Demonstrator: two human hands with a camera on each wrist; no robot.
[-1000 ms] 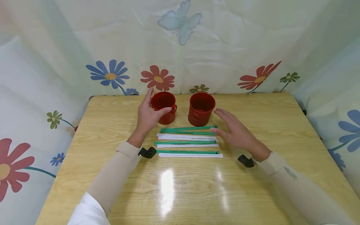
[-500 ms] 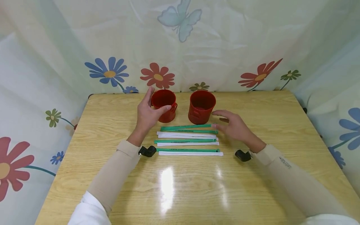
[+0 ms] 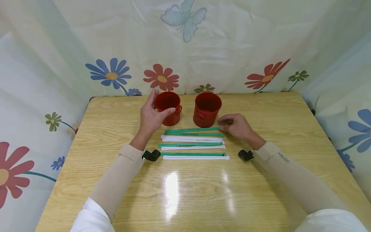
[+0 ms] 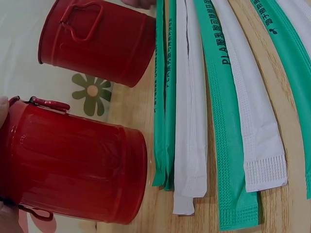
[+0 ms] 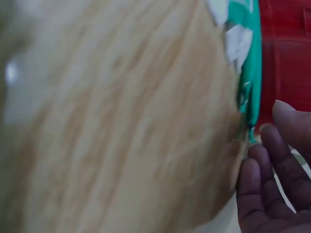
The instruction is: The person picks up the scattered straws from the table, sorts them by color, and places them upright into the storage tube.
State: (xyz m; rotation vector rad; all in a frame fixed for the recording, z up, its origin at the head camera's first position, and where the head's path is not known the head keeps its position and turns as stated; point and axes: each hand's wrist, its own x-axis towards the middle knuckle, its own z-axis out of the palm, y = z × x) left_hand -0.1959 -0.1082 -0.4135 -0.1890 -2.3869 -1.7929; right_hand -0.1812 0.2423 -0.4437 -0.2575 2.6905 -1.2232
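Observation:
Two small red buckets stand at the back of the table. My left hand (image 3: pixel 151 117) holds the left bucket (image 4: pixel 82 165) by its rim, thumb on the near side and fingers round the far left. The other bucket (image 3: pixel 206 111) stands untouched to its right. In front lie several paper-wrapped straws, green and white, in rows. My right hand (image 3: pixel 237 127) is at the right end of the rearmost green straw (image 3: pixel 200 129), fingers bent. In the right wrist view its thumb and fingertips (image 5: pixel 267 138) stand slightly apart beside that end; a firm grip on it does not show.
The wooden table (image 3: pixel 191 193) stretches toward me in front of the straws. A flowered curtain (image 3: pixel 226 48) hangs just behind the buckets and along both sides. A black wrist camera (image 3: pixel 151 156) sits on the left wrist, another black camera (image 3: pixel 246 155) on the right.
My right hand has moved left and toward the rearmost green straw's end, and its fingers have drawn closer together. The left hand stays on its bucket; the straws look unmoved.

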